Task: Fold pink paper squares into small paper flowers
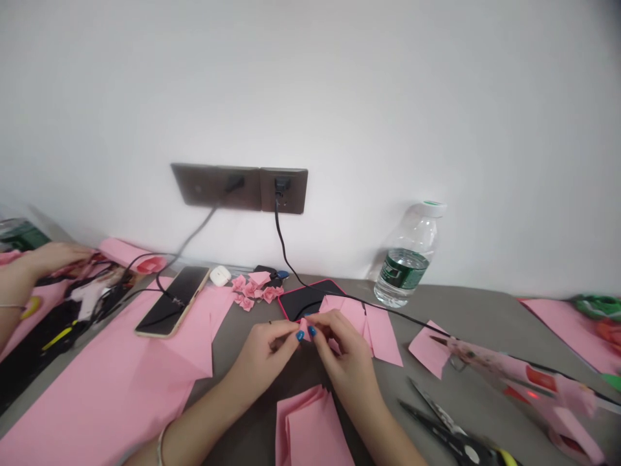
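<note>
My left hand (264, 356) and my right hand (342, 353) meet at the middle of the grey table (485, 336). Both pinch one small folded piece of pink paper (305, 325) between thumb and fingertips, nails painted blue. Just behind the hands lies a phone in a red-edged case (303, 299) with a black cable plugged in. A cluster of small folded pink paper flowers (252, 289) sits a little left of that phone. Pink paper squares (376, 327) lie right of my hands, and a folded pink sheet (310, 427) lies near me.
A large pink sheet (107, 382) with a second phone (173, 301) covers the left side. A water bottle (408, 259) stands by the wall. A pink glue gun (528, 382) and black scissors (444, 427) lie at right. Another person's hand (43, 259) rests at far left. Wall sockets (240, 188) hold cables.
</note>
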